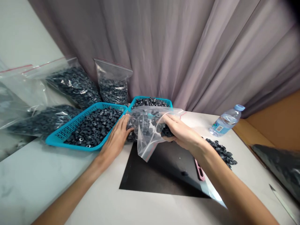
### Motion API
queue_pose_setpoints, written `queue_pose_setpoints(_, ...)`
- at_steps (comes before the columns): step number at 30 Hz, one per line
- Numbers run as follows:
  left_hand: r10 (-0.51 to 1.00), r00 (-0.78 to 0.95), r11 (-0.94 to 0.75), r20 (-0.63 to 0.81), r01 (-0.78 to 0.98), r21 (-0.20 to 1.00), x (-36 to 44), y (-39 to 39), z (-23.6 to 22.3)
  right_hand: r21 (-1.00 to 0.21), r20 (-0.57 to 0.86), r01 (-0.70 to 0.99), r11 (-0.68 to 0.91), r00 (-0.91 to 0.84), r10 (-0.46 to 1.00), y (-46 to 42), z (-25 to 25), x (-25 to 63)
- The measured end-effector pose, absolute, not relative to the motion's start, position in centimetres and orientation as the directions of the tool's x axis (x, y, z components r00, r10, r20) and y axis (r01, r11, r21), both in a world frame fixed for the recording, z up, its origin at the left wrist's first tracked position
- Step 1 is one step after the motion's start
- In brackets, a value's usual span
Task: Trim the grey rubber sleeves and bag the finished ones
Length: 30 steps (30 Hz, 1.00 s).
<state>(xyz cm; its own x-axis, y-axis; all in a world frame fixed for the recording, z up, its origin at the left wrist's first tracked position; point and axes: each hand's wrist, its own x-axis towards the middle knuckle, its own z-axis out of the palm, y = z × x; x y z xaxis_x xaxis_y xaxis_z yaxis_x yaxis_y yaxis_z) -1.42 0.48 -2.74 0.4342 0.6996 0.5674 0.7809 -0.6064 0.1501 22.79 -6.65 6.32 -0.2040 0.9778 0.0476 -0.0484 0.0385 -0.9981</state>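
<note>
A clear zip bag (146, 137) with a red-lined edge lies in front of me, partly filled with small black ring-shaped parts. My left hand (118, 131) rests along the bag's left side with fingers stretched out and the thumb against the plastic. At the bag's mouth, my right hand (175, 129) curls around a handful of black ring parts (167, 131), its fingertips partly hidden by the film. Just left of my left hand stands a blue basket (79, 148) full of the same parts. Beneath the bag is a black mat (159, 178).
Behind the bag sits a second blue basket (170, 102). Filled zip bags (113, 89) stand at the back left. To the right are a pile of black parts (221, 153), a pink cutter (199, 170), a water bottle (226, 122) and a cardboard box (276, 122).
</note>
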Motion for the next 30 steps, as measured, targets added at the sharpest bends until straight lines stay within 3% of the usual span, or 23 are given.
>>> queue_pose_setpoints(5, 0.702, 0.424, -0.582, 0.573, 0.805, 0.118, -1.1, 0.9, -2.9, -0.977, -0.083, -0.183, -0.108, -0.138, 0.987, -10.7, 5.5, 24.5)
queue_pose_setpoints(9, 0.710, 0.417, -0.580, 0.568, 0.804, 0.135, -0.7, 1.1, -2.4, -0.969, -0.170, -0.152, -0.195, -0.162, 0.972, -13.4, 2.9, 26.4)
queue_pose_setpoints(11, 0.720, 0.412, -0.578, 0.559, 0.801, 0.154, -0.5, 0.9, -2.1, -0.983, -0.173, -0.029, -0.181, -0.190, 0.967, -13.6, 1.1, 27.2)
queue_pose_setpoints(13, 0.722, 0.411, -0.581, 0.557, 0.797, 0.164, -0.3, 0.7, -1.9, -0.970, -0.089, 0.241, -0.041, -0.195, 0.977, -13.1, -0.6, 27.8)
queue_pose_setpoints(16, 0.723, 0.393, -0.577, 0.568, 0.796, 0.184, -0.2, 0.5, -2.1, -0.793, 0.080, 0.571, 0.212, -0.248, 0.965, -11.9, -2.7, 28.0)
queue_pose_setpoints(20, 0.722, 0.356, -0.565, 0.593, 0.798, 0.209, -0.2, 0.5, -2.8, -0.685, 0.108, 0.678, 0.267, -0.268, 0.957, -11.5, -4.3, 27.5)
queue_pose_setpoints(25, 0.733, 0.308, -0.548, 0.607, 0.796, 0.258, -0.4, 0.5, -3.1, -0.441, 0.113, 0.838, 0.320, -0.302, 0.947, -11.8, -4.6, 27.0)
queue_pose_setpoints(30, 0.715, 0.317, -0.572, 0.623, 0.778, 0.260, -0.5, 0.2, -3.2, -0.391, 0.160, 0.841, 0.373, -0.337, 0.928, -11.7, -4.5, 27.4)
